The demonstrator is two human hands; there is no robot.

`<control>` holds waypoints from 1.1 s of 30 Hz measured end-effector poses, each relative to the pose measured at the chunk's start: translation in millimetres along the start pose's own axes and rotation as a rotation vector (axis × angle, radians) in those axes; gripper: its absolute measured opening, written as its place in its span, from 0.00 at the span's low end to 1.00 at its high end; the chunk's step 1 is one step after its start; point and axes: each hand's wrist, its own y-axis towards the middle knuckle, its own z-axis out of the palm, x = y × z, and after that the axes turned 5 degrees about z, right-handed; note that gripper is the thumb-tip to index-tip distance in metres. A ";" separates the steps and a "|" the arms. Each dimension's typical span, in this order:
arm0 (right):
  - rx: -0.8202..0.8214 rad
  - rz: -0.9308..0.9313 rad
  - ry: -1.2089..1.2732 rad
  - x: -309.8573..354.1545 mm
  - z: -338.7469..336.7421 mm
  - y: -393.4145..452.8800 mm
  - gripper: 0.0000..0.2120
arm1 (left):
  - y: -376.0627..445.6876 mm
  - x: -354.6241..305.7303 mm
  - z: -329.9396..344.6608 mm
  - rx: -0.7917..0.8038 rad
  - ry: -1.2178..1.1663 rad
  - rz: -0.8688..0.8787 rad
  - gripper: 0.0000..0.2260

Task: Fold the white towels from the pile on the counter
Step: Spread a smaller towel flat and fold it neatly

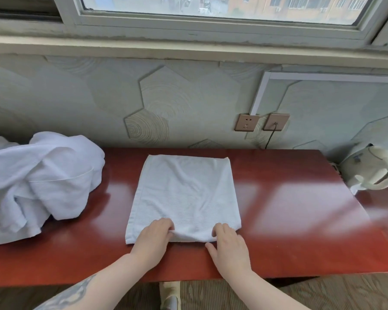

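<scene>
Both hands' fingers (pixel 166 224) pinch the towel's (pixel 186 191) near edge.

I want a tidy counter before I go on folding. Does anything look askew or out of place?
The towel lies fairly square, though wrinkled, with its near edge bunched between the left hand and right hand. The pile sits crumpled at the counter's left end.

both hands, left hand (pixel 154 236) and right hand (pixel 230 245), pinch the towel (pixel 186 193) near edge.
</scene>
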 end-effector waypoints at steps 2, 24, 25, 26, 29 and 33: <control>0.079 0.277 0.130 3.6 -4.0 0.2 0.18 | 0.1 -4.5 -1.7 -0.035 -0.104 -0.099 0.04; -0.019 0.821 1.033 -43.1 -20.4 14.3 0.15 | -40.6 42.4 -8.0 -0.097 0.199 0.027 0.17; -0.001 0.826 0.952 -45.3 -17.8 11.2 0.16 | -42.8 40.7 -7.2 -0.097 0.201 0.047 0.15; 0.028 0.812 0.849 -46.6 -16.3 7.6 0.16 | -46.1 38.7 -6.8 -0.086 0.193 0.040 0.11; 0.091 0.753 0.557 -48.1 -14.5 2.4 0.18 | -50.1 28.1 -8.3 -0.097 0.136 -0.123 0.11; 0.105 0.641 0.305 -45.2 -20.1 3.2 0.15 | -39.9 22.1 -15.6 -0.214 -0.037 -0.450 0.07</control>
